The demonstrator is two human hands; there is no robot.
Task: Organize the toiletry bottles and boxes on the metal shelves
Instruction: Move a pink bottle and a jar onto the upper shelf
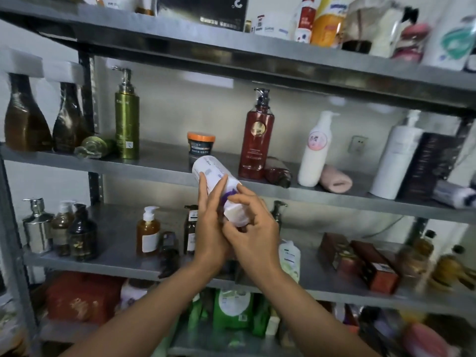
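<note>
A white bottle with purple print (215, 173) is tilted in the air in front of the middle metal shelf (154, 166), its base pointing up and left. My left hand (210, 222) grips its body from the left. My right hand (251, 225) wraps its lower end, where a white cap shows between the fingers. Behind it on the middle shelf stand an orange-lidded jar (201, 146), a red pump bottle (255, 140) and a white pump bottle (315, 153).
Green pump bottle (127, 119) and brown bottles (25, 117) stand at the left. A pink cloth roll (334, 180), a tall white bottle (398, 158) and a dark box (430, 166) are at the right. The lower shelf (116, 253) holds amber bottles and red boxes (373, 264).
</note>
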